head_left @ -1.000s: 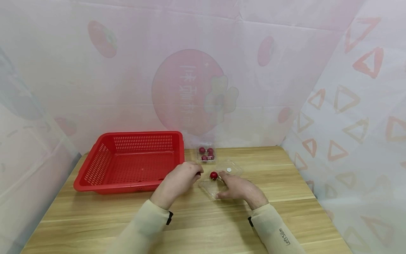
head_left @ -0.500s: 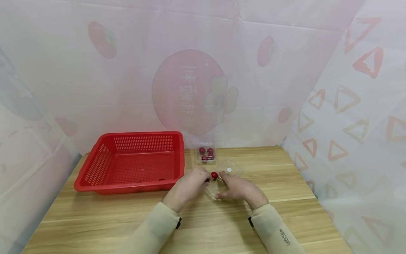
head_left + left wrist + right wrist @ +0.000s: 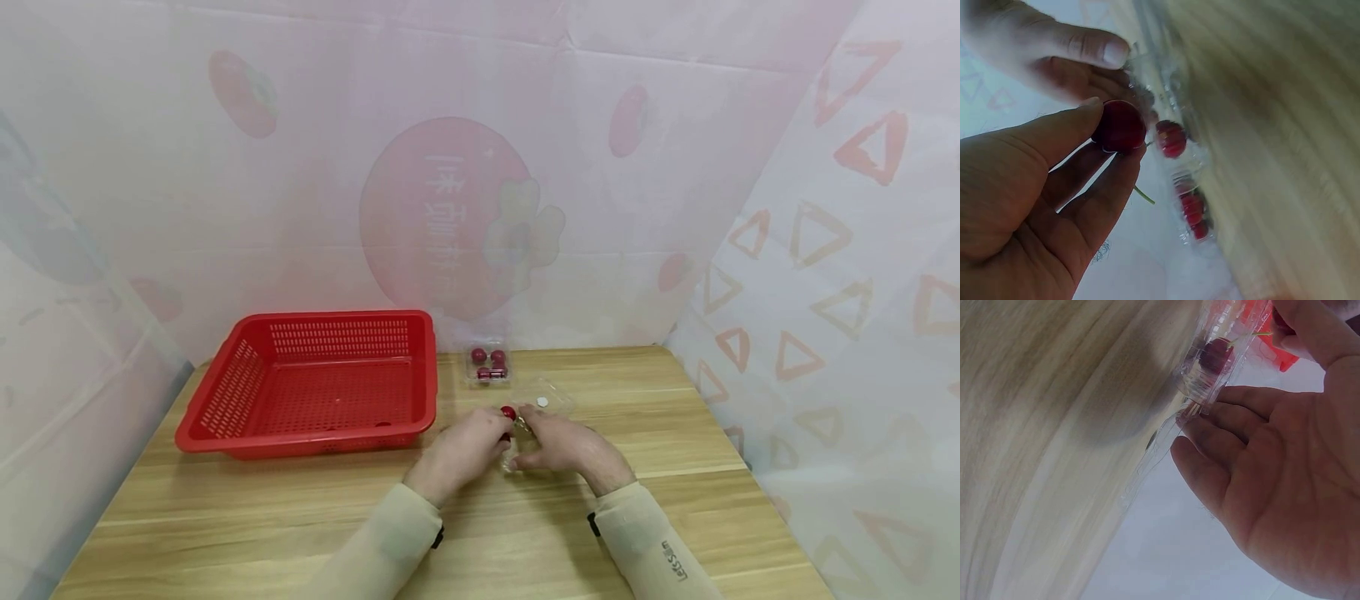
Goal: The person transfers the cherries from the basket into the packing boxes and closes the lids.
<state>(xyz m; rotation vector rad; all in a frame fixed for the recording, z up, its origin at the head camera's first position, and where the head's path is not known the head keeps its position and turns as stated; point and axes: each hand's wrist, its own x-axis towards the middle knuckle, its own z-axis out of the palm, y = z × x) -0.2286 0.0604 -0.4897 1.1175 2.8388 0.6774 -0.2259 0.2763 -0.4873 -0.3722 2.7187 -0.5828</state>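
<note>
My left hand (image 3: pixel 463 446) pinches a dark red cherry (image 3: pixel 1121 127) between thumb and fingertips; a green stem (image 3: pixel 1144 195) hangs below it in the left wrist view. This cherry is right beside a clear plastic clamshell box (image 3: pixel 1191 387), overlapping it in the head view. One cherry (image 3: pixel 507 412) lies inside the box, partly covered by my left fingers. At the box's right side my right hand (image 3: pixel 558 437) holds it, thumb at the near edge and fingers at the far edge. The box's open lid (image 3: pixel 557 395) lies behind the right fingers.
A second clear box (image 3: pixel 487 364) with several cherries stands farther back, near the wall. To the left is a large red perforated basket (image 3: pixel 307 443). Everything stands on a wood-grain table (image 3: pixel 480 542), with printed sheets behind and at the sides.
My left hand has moved right, from beside the basket to over the box, carrying the cherry. The right hand has stayed in place at the box.
</note>
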